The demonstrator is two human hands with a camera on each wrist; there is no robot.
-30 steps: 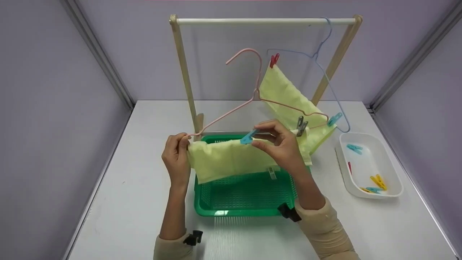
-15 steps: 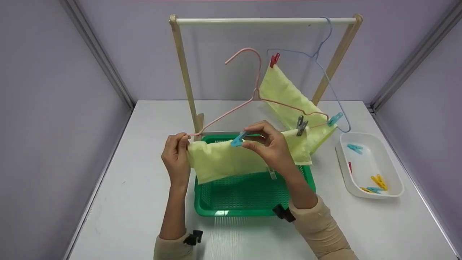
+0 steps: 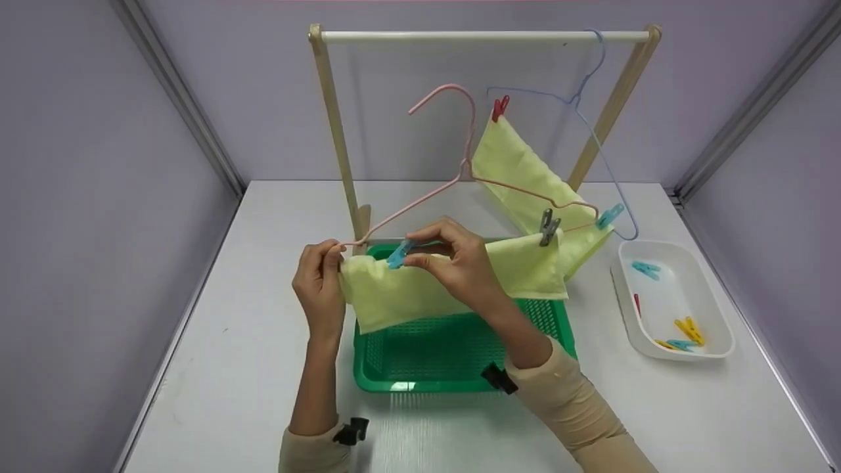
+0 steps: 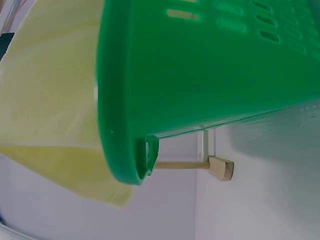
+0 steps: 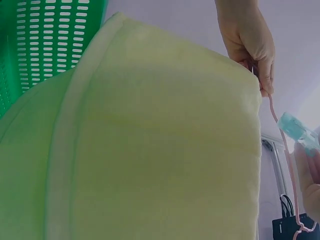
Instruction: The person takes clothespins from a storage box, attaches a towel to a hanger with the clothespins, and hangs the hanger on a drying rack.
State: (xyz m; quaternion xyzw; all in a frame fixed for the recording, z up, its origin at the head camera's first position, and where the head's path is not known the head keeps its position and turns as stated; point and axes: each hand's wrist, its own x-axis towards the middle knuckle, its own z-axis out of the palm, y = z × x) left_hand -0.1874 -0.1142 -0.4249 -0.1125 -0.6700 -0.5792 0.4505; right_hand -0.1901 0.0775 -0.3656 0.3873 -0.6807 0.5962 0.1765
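My left hand (image 3: pixel 320 289) pinches the left end of a pink hanger (image 3: pixel 414 207) together with the corner of a yellow-green cloth (image 3: pixel 394 299). The cloth drapes along the hanger's lower bar, and a grey clothespin (image 3: pixel 548 228) grips it near the right end. Between the thumb and fingers of my right hand (image 3: pixel 460 263) is a blue clothespin (image 3: pixel 398 254), at the cloth's top edge near the left end. Whether its tips bite the cloth cannot be told. In the right wrist view the blue clothespin (image 5: pixel 298 131) appears beside the pink hanger.
Below the cloth stands a green basket (image 3: pixel 420 384). Behind, a second cloth (image 3: pixel 519 164) hangs by red and blue clothespins from a blue hanger (image 3: pixel 601 151) on the rack's white bar (image 3: pixel 460 37). A white tray (image 3: pixel 670 253) with several clothespins sits at right.
My right hand has moved left along the cloth's top edge with the blue clothespin, nearing my left hand. The left hand and the pink hanger have hardly moved.
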